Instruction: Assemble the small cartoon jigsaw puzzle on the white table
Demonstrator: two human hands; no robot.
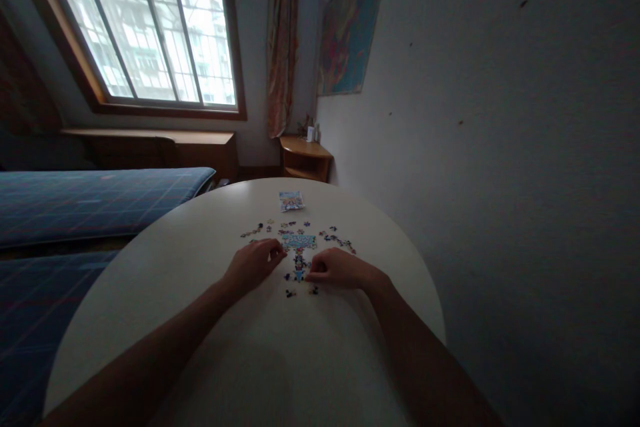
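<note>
On the white round table lies a partly joined jigsaw [299, 241], a wide blue-green strip with a narrow column of pieces running down from it. My left hand [256, 263] rests at the left edge of the strip, fingers curled together; anything between them is too small to make out. Right of the column is my right hand [337, 268], its thumb and fingers pinched close to the lower pieces, with their contents hidden. Loose pieces [343, 241] lie in an arc around the strip, and several more [291, 293] sit below the column.
A picture packet [291, 201] lies toward the far side of the round table [200, 227]. A bed with a blue plaid cover [100, 203] stands at the left. Beyond the table is a wooden corner shelf [306, 146], and a wall [450, 180] runs along the right.
</note>
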